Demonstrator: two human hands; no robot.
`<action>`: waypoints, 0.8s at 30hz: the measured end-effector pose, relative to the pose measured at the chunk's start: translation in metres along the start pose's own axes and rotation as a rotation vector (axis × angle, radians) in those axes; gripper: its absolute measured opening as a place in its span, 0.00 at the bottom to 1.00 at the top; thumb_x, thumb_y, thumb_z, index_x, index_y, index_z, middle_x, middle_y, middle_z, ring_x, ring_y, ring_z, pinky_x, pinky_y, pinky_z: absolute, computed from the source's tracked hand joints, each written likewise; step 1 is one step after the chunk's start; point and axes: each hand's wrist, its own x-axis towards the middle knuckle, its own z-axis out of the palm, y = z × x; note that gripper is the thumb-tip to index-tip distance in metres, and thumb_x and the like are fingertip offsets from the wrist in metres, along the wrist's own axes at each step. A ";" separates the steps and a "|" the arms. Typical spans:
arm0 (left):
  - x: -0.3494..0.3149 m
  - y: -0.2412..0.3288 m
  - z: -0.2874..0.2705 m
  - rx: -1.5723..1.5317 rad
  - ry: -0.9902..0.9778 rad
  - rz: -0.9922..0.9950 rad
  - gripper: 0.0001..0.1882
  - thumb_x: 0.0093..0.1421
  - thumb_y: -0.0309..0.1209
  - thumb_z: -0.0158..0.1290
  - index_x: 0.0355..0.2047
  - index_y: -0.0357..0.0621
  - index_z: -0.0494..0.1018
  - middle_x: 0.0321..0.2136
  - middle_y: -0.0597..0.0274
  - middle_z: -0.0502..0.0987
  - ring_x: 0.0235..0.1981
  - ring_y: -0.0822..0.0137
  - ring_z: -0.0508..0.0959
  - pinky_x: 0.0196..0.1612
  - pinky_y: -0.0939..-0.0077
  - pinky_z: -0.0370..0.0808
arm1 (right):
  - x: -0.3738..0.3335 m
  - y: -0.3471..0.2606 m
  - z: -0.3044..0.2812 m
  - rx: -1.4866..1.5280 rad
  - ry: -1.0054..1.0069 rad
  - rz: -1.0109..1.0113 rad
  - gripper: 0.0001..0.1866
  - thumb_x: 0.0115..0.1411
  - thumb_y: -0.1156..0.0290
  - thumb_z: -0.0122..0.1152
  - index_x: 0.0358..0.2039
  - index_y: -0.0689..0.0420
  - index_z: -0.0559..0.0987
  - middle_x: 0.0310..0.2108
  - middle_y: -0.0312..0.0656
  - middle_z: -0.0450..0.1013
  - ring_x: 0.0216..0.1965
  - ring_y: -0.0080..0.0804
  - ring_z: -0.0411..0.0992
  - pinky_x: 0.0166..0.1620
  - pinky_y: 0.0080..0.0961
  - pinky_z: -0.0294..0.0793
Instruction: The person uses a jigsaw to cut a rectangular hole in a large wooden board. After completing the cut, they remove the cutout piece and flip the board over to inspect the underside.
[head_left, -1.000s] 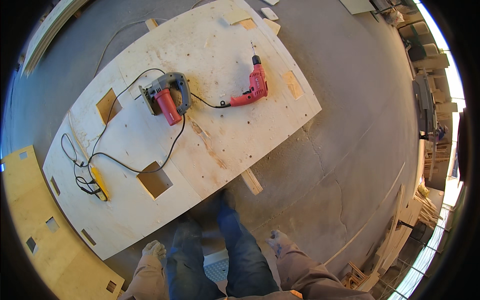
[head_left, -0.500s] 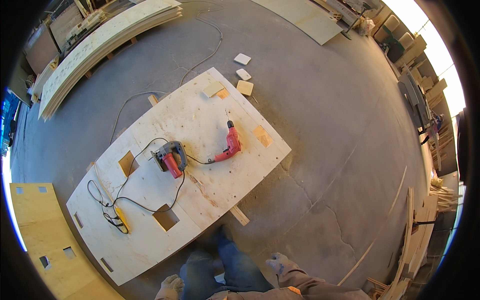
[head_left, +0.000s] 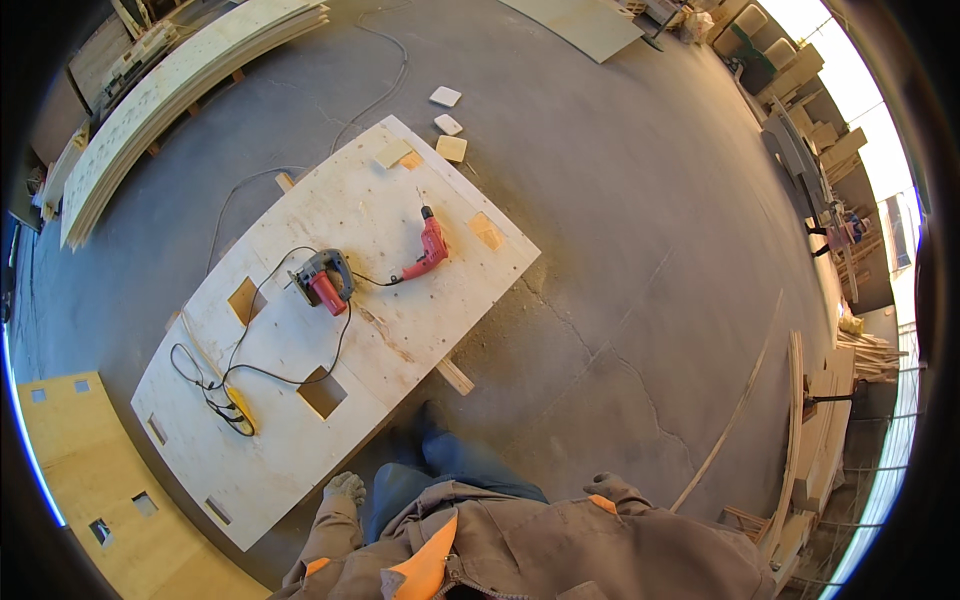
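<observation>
My gloved left hand (head_left: 345, 487) hangs beside my leg, close to the near edge of a pale plywood panel (head_left: 270, 480). Its fingers are loosely apart, with nothing seen in them. To the right, over the floor, is my gloved right hand (head_left: 612, 487); its fingers are too small and partly hidden to make out. Both hands are clear of the tools. On the panel lie a red and grey jigsaw (head_left: 325, 283) and a red drill (head_left: 430, 246) with a bit in its chuck. A yellow power strip (head_left: 241, 410) with black cords lies at the panel's left end.
Several square cutouts pierce the panel, and wooden battens (head_left: 455, 377) stick out beneath it. Small wood blocks (head_left: 451, 149) lie past its far corner. Stacked plywood sheets (head_left: 150, 120) stand far left, a yellow panel (head_left: 100, 450) near left. Long strips (head_left: 795, 440) and scrap wood line the right side.
The panel and tools have shifted left and slightly up in view. My left hand has come up nearer the panel's edge, and my right hand has swung back toward my body. The tools lie unmoved.
</observation>
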 end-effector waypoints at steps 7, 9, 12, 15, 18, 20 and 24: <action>0.028 -0.012 -0.053 -0.040 -0.078 -0.097 0.07 0.62 0.26 0.52 0.27 0.52 0.68 0.14 0.66 0.63 0.10 0.70 0.57 0.13 0.74 0.53 | -0.010 0.060 0.066 0.035 -0.107 0.020 0.38 0.52 0.54 0.68 0.59 0.62 0.71 0.58 0.54 0.69 0.61 0.46 0.67 0.61 0.33 0.67; 0.023 -0.014 -0.055 -0.009 -0.018 -0.064 0.09 0.62 0.25 0.51 0.25 0.51 0.66 0.14 0.67 0.61 0.10 0.70 0.56 0.13 0.73 0.52 | -0.022 0.051 0.074 0.057 -0.110 0.016 0.39 0.52 0.53 0.68 0.59 0.63 0.71 0.58 0.54 0.69 0.61 0.46 0.66 0.62 0.33 0.66; 0.019 -0.015 -0.073 -0.004 -0.018 -0.073 0.11 0.61 0.25 0.48 0.22 0.52 0.64 0.14 0.68 0.60 0.11 0.70 0.57 0.13 0.72 0.50 | -0.066 0.023 0.068 0.112 -0.092 0.031 0.41 0.51 0.49 0.67 0.59 0.64 0.71 0.59 0.53 0.69 0.62 0.46 0.65 0.64 0.32 0.64; 0.033 -0.016 -0.091 0.036 -0.065 -0.120 0.11 0.62 0.28 0.45 0.21 0.54 0.62 0.13 0.68 0.57 0.11 0.70 0.54 0.13 0.72 0.48 | -0.097 0.020 0.056 0.259 -0.073 0.078 0.41 0.51 0.49 0.68 0.58 0.64 0.72 0.61 0.54 0.66 0.62 0.47 0.65 0.63 0.34 0.65; 0.034 -0.018 -0.076 0.078 0.080 -0.068 0.12 0.62 0.28 0.42 0.20 0.54 0.62 0.13 0.68 0.55 0.11 0.69 0.53 0.13 0.72 0.47 | -0.086 0.047 0.046 0.166 -0.077 0.055 0.41 0.50 0.49 0.69 0.58 0.65 0.72 0.60 0.54 0.67 0.61 0.48 0.66 0.62 0.34 0.65; 0.035 -0.017 -0.076 -0.078 -0.079 -0.083 0.11 0.63 0.27 0.44 0.22 0.54 0.63 0.12 0.67 0.57 0.10 0.70 0.54 0.13 0.73 0.49 | -0.078 0.050 0.027 0.056 -0.082 -0.023 0.41 0.50 0.49 0.70 0.58 0.65 0.72 0.58 0.55 0.68 0.60 0.48 0.66 0.62 0.34 0.65; 0.033 -0.025 -0.045 -0.029 -0.021 -0.089 0.11 0.62 0.26 0.45 0.23 0.54 0.63 0.12 0.67 0.58 0.09 0.70 0.55 0.12 0.73 0.50 | -0.020 0.050 -0.012 0.196 -0.095 -0.007 0.41 0.50 0.51 0.70 0.58 0.67 0.71 0.55 0.58 0.71 0.56 0.47 0.70 0.59 0.33 0.68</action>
